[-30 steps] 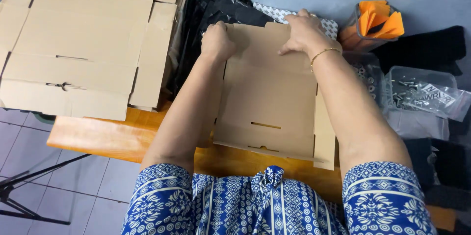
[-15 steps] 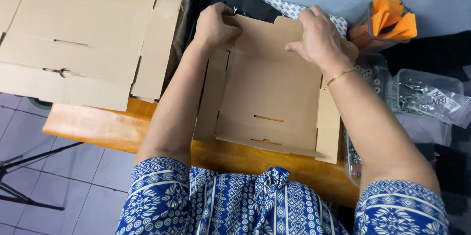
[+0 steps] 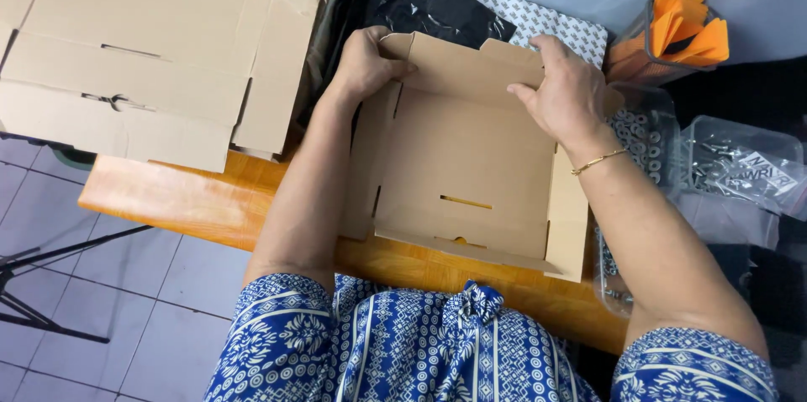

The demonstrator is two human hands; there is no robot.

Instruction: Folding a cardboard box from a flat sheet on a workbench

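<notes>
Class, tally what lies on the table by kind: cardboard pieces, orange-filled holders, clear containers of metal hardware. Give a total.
Cardboard pieces: 2, the box being folded and the flat sheet
Orange-filled holders: 1
Clear hardware containers: 2
Total: 5

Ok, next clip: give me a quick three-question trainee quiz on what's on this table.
1. True or false: both hands grip the far wall of the cardboard box.
2. What lies left of it: A) flat cardboard sheets, B) a metal tray?
3. What colour are the items in the clear container?

Key:
1. True: left hand and right hand hold its far flap.
2. A, flat cardboard sheets.
3. Orange.
</notes>
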